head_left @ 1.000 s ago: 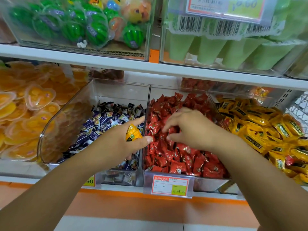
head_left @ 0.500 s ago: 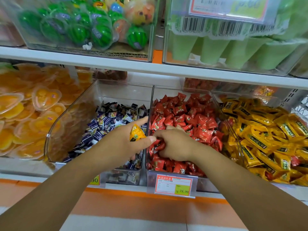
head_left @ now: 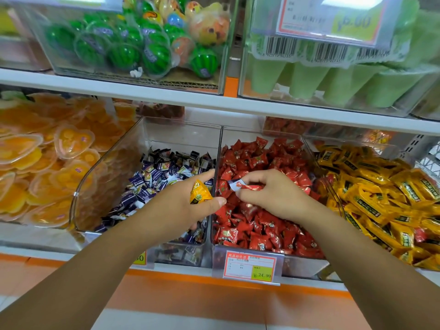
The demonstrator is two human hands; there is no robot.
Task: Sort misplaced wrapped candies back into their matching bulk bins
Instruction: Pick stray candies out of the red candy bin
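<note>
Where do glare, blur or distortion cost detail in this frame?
Head view: glare washes out the upper tag, its price barely legible; the lower tag reads clearly; the left hand with its yellow candy and the right hand pinching a red candy are sharp; the shelf edge bows from the wide lens; lighting is even, no hard shadows.

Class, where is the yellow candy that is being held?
In the head view, centre, the yellow candy is pinched in the left hand over the purple candy bin, beside the red candy bin wall.
</note>
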